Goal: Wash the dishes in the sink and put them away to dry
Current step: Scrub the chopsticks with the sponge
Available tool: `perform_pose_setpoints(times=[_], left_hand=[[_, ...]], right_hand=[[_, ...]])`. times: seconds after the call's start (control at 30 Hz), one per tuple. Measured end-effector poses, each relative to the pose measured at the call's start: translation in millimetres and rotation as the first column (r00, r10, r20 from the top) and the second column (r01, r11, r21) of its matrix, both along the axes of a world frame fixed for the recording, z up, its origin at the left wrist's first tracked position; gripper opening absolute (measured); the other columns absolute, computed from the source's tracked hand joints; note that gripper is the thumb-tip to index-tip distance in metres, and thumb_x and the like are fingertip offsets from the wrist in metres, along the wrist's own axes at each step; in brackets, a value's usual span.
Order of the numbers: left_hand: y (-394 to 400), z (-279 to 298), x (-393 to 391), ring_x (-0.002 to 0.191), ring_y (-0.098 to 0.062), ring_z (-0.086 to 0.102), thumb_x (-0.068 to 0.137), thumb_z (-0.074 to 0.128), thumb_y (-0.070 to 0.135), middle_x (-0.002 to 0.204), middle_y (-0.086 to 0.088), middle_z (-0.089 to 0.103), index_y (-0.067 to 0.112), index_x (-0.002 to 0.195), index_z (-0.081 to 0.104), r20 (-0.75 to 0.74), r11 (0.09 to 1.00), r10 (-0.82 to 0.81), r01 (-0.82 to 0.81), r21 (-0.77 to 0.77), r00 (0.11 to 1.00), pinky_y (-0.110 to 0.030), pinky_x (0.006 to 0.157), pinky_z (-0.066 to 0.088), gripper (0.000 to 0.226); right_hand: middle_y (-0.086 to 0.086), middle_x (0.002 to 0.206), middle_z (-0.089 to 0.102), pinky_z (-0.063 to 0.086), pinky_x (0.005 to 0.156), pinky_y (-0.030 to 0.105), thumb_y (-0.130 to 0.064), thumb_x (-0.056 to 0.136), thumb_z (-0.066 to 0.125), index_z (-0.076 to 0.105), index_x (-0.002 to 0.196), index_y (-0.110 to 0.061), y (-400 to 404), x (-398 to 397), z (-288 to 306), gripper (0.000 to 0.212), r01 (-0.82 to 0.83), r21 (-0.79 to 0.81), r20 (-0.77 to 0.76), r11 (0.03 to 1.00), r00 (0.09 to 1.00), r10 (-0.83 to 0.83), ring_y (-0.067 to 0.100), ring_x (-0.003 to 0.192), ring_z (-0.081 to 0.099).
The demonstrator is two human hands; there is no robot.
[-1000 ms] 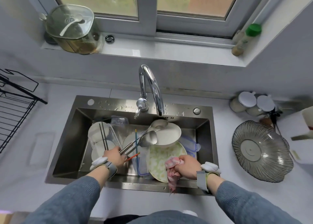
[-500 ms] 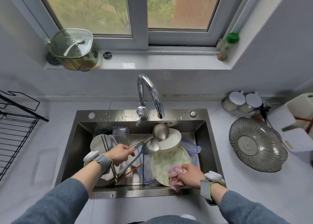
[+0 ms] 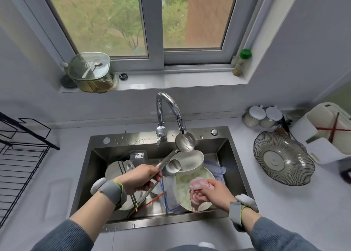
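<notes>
My left hand (image 3: 141, 178) grips the handles of two steel ladles, lifted over the steel sink (image 3: 98, 142). The larger ladle (image 3: 185, 142) has its bowl just under the faucet (image 3: 171, 114) spout; the smaller ladle (image 3: 171, 167) hangs lower, over a white bowl (image 3: 191, 160). My right hand (image 3: 215, 192) holds a pink cloth (image 3: 197, 191) against a green-patterned plate (image 3: 183, 190) leaning in the sink. Chopsticks (image 3: 152, 200), a white dish (image 3: 114, 170) and clear containers lie in the basin.
A black wire drying rack (image 3: 20, 155) stands on the left counter. On the right counter sit a ribbed glass bowl (image 3: 283, 157), two lidded jars (image 3: 263, 116) and a white rack with chopsticks (image 3: 330, 131). A lidded pot (image 3: 90, 71) and a bottle (image 3: 241, 62) occupy the windowsill.
My left hand has lifted the two ladles out of the sink and up toward the faucet spout. My right hand stayed on the plate with the cloth. The camera tilted upward.
</notes>
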State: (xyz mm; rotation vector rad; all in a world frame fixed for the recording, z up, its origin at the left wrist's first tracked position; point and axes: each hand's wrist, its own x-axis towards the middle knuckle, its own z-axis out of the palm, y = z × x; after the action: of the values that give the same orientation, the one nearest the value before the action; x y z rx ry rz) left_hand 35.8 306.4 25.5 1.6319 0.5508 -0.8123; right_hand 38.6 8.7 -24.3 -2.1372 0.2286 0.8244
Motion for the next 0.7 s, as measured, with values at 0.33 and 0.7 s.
perform_pose_setpoints(times=[0.33,0.7], left_hand=[[5,35,-46,0.048,-0.006,0.022,0.111,0.035,0.030,0.067,0.003,0.042,0.002,0.129,0.058,-0.150,0.937,0.150,-0.189,-0.293,0.977,-0.016,0.035,0.016,0.041],[-10,61,-54,0.041,-0.005,0.024,0.108,0.034,0.022,0.064,0.003,0.041,0.014,0.090,0.051,-0.075,0.955,0.197,-0.209,-0.211,0.978,-0.014,0.032,0.016,0.026]], right_hand=[[-0.006,0.089,0.076,0.055,0.083,0.039,-0.034,0.089,0.068,0.071,0.097,-0.027,34,38,43,0.010,0.248,0.233,0.299,0.940,0.902,-0.312,0.016,0.090,0.070],[-0.017,0.117,0.062,0.034,0.100,0.022,-0.045,0.093,0.052,0.074,0.110,-0.031,135,-17,58,0.031,-0.297,-0.006,0.630,0.955,0.740,0.234,0.012,0.112,0.042]])
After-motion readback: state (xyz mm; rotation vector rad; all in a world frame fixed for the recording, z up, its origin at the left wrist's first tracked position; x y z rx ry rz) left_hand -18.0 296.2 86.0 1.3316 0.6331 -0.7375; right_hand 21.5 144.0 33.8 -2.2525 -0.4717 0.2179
